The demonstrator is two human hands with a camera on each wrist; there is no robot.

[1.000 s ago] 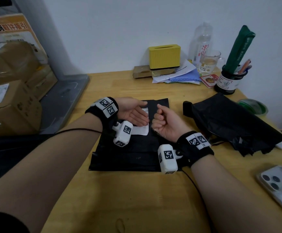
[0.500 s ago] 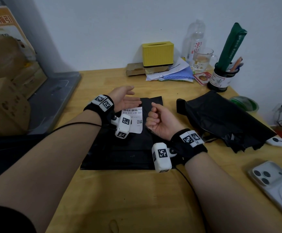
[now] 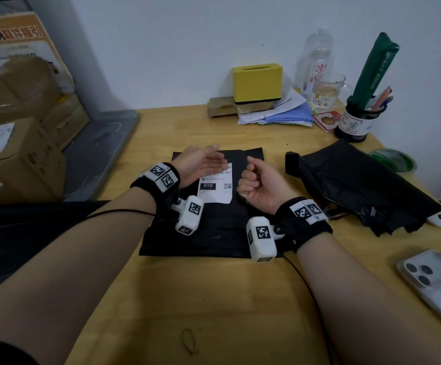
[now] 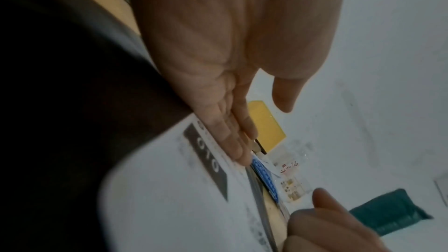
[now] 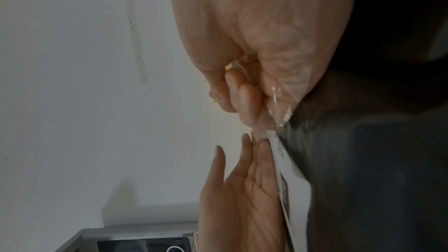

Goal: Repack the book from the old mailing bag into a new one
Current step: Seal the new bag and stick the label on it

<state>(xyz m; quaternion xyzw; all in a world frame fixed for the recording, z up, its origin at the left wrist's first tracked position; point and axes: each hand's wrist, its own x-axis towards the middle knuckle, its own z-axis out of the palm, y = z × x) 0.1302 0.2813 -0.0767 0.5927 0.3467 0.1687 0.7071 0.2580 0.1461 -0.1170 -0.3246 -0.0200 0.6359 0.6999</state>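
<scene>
Although no book shows bare anywhere, the flat black mailing bag [image 3: 208, 227] with the white shipping label [image 3: 215, 187] lies at the middle of the head view, its long axis running from the near edge of the desk toward the wall; whether the book is inside it I cannot tell. Both hands hover over its upper half. The left hand [image 3: 201, 164], at centre left, has straight, released fingers [image 4: 232, 141] whose edge lies along the label's left side, seemingly touching it. The right hand [image 3: 260, 184], just right of the label, is clenched, and the right wrist view shows a thin clear strip [image 5: 278, 106] caught in its curl. Judging by this, the left hand is nearer the label and the bag's far end.

Right of centre lies the crumpled black bag [image 3: 353, 185], apart from the flat one and nearer the right hand. A phone [image 3: 435, 283] sits at lower right, a yellow box [image 3: 257, 83] and pen cup [image 3: 356, 122] stand at the upper right, and cartons [image 3: 16, 143] fill the upper left. Nothing stands between the hands and either bag.
</scene>
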